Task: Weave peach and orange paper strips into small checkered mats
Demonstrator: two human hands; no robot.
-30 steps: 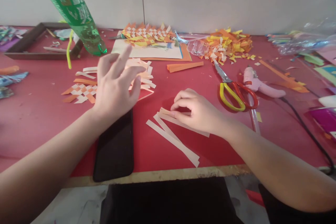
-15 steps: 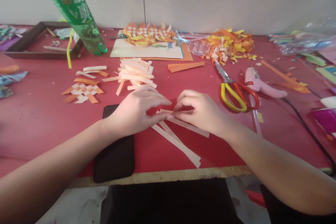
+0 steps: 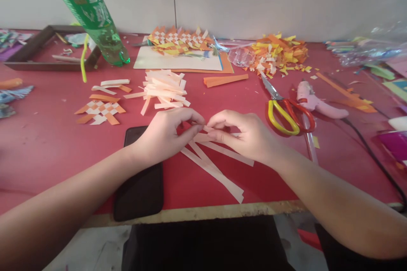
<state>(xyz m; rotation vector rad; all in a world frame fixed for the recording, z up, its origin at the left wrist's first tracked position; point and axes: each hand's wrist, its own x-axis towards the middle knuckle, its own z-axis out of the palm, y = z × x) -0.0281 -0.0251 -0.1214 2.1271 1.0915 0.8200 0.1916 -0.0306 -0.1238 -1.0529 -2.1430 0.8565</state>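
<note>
Green bottle [image 3: 86,13] holds liquid [image 3: 112,45]; fingers [image 3: 218,136] pinch a pale strip [image 3: 207,128].

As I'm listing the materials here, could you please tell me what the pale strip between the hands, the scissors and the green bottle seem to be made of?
Pale strip: probably matte paper, thin and without shine.
Scissors: likely steel blades, grey and shiny; red and yellow handles, glossy, perhaps plastic.
Green bottle: probably plastic, glossy and translucent, as light shows through its base.
</note>
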